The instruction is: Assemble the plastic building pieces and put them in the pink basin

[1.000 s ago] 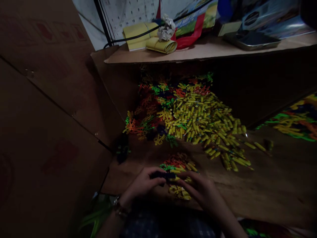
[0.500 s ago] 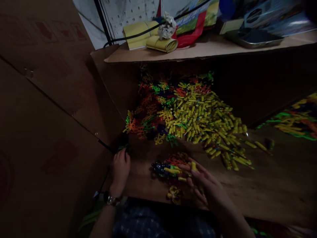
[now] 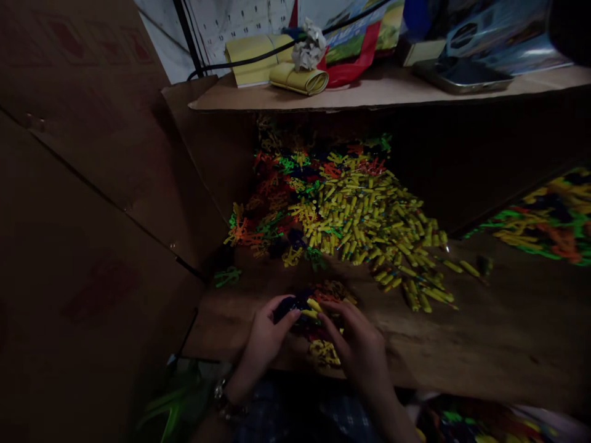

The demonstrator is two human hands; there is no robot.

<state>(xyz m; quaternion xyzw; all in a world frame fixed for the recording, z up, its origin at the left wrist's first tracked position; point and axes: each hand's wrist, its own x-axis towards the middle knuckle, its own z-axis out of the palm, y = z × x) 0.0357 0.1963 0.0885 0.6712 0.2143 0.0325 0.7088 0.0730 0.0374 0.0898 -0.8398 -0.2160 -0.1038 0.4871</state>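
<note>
My left hand [image 3: 272, 329] is closed on a dark blue plastic piece [image 3: 290, 306], thumb on top, just above the wooden table. My right hand [image 3: 357, 338] meets it from the other side, pinching a small yellow tube [image 3: 314, 306] against the blue piece. A second yellow tube lies close beside that one, by the left thumb. Under and behind the hands lie orange plastic pieces [image 3: 337, 292], partly covered by the fingers. Yellow openwork pieces [image 3: 324, 352] sit nearer me. A green plastic piece [image 3: 228, 276] lies alone to the left.
A big heap of yellow tubes [image 3: 369, 215] spreads out beyond my hands, with mixed coloured plastic pieces [image 3: 272, 203] to its left. A cardboard shelf [image 3: 369, 97] hangs over it. More pieces [image 3: 554, 215] lie at right. Cardboard [image 3: 92, 246] walls the left side.
My left hand has moved right from the table's left side, leaving a green piece there, and now grips the blue piece. My right hand's fingers have closed in on the yellow tube beside it.
</note>
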